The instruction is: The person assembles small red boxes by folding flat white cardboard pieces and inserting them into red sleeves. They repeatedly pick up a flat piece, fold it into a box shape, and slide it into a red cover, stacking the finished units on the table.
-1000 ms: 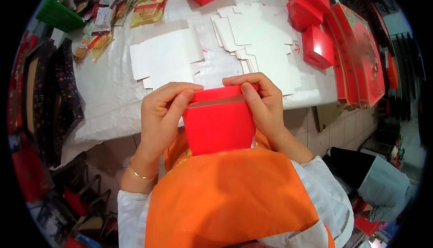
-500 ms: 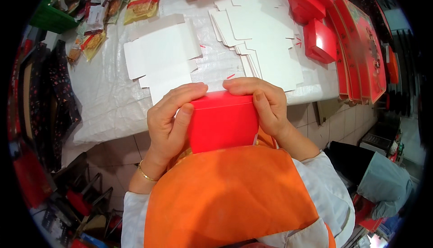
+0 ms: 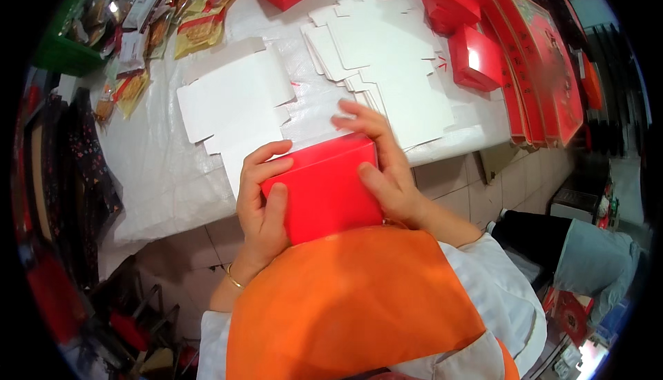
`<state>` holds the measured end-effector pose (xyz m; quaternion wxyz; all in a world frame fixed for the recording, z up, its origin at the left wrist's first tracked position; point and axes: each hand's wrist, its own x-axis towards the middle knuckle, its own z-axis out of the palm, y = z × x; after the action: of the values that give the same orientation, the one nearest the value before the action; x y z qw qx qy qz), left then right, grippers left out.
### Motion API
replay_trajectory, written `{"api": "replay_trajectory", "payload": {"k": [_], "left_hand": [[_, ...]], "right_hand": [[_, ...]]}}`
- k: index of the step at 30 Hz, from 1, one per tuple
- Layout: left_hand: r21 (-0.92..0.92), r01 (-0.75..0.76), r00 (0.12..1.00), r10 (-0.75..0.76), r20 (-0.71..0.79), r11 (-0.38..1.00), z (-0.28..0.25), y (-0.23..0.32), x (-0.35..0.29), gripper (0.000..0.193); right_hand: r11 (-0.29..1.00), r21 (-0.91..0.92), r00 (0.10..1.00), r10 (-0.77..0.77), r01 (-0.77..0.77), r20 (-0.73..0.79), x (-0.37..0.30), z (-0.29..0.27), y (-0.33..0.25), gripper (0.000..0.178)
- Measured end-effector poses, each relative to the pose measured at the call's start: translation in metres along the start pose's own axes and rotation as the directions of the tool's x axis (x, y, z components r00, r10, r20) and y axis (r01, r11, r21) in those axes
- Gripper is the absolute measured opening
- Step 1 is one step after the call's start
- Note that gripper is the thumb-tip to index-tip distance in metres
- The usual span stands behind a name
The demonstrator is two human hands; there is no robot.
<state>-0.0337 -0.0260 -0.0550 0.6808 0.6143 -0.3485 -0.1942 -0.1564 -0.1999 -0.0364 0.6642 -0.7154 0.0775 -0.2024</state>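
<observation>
A red cardboard box is held up against my orange apron, tilted with its right end higher. My left hand grips its left end, thumb on the near face and fingers over the far upper edge. My right hand is at the right end, its thumb pressed to the near face. The right fingers are raised past the far edge, slightly blurred. On the table just beyond lie an unfolded white box blank and, to its right, a stack of similar white blanks.
A white plastic sheet covers the table. Finished-looking red boxes and tall red printed boxes stand at the right. Wrapped snack packets spill from a green crate at far left. Someone in grey-blue clothing is at the right.
The box has tilted, its right end now higher. My right fingers have lifted off its top edge, and my left hand has moved slightly down. The view has shifted a little.
</observation>
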Motion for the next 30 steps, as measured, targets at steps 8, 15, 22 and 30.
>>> {"api": "replay_trajectory", "payload": {"k": [8,15,22,30], "left_hand": [[-0.111,0.160,0.987,-0.157,0.039,0.981,0.001,-0.009,0.006,0.030],[-0.425,0.333,0.865,-0.452,-0.219,0.842,-0.012,-0.044,0.042,0.042],[-0.384,0.086,0.960,-0.180,-0.217,0.919,0.020,-0.077,0.004,0.054],[-0.181,0.053,0.785,-0.153,-0.600,0.982,-0.095,-0.047,-0.007,0.045]], "right_hand": [[0.935,-0.348,0.991,0.104,-0.069,0.083,0.002,-0.009,0.002,0.032],[0.735,0.674,0.830,0.421,-0.077,-0.365,0.055,-0.036,0.050,0.030],[0.668,0.711,0.881,0.450,-0.221,-0.149,0.056,0.044,0.065,0.035],[0.941,-0.336,0.910,0.163,-0.029,0.380,0.129,0.049,0.072,0.019]]}}
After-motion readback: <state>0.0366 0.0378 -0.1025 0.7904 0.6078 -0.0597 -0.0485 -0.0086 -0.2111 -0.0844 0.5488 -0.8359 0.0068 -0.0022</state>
